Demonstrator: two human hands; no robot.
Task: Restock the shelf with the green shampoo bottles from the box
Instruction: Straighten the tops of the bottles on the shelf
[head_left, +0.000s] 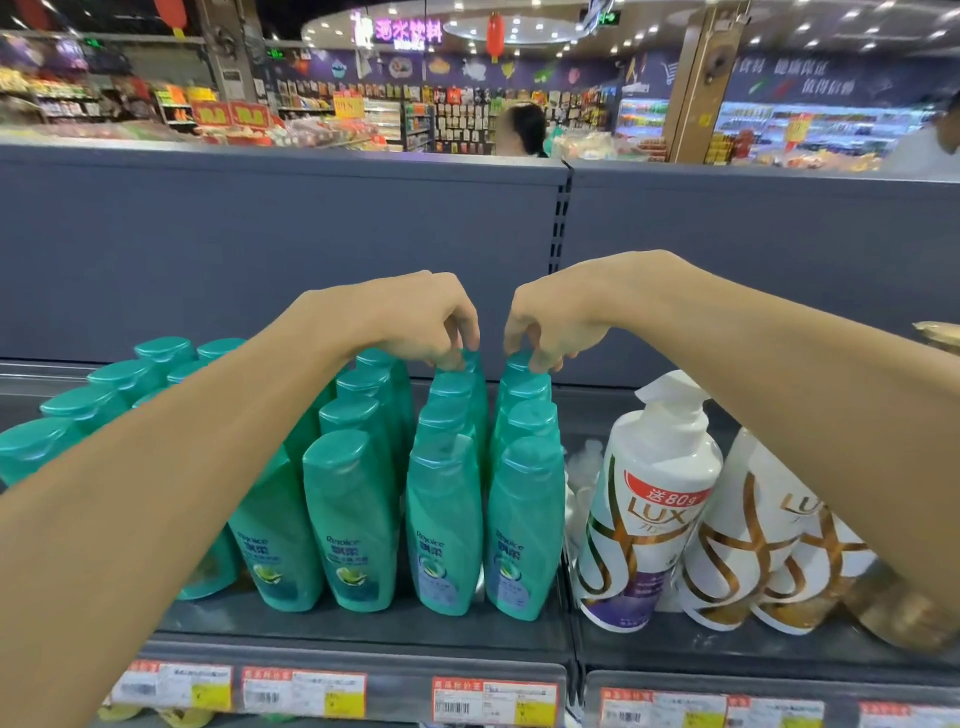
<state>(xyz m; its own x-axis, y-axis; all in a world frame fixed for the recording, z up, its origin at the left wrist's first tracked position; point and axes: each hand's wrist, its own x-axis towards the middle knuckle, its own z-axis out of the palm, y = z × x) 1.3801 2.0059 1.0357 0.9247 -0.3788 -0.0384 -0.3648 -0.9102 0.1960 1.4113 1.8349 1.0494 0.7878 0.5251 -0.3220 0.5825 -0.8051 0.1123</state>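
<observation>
Price tags (496, 701) along shelf edge (363, 660) sit nearest my view. Behind them, green shampoo bottles (353, 519) stand upright in rows on shelf, caps up. My left hand (421, 322) reaches to back of one row, fingertips pinched on cap of rear bottle (465, 364). My right hand (550, 327) reaches beside it, fingertips pinched on cap of rear bottle in adjacent row (522, 364). White Lux pump bottles (649, 499) stand just right of green rows. Box not in view.
</observation>
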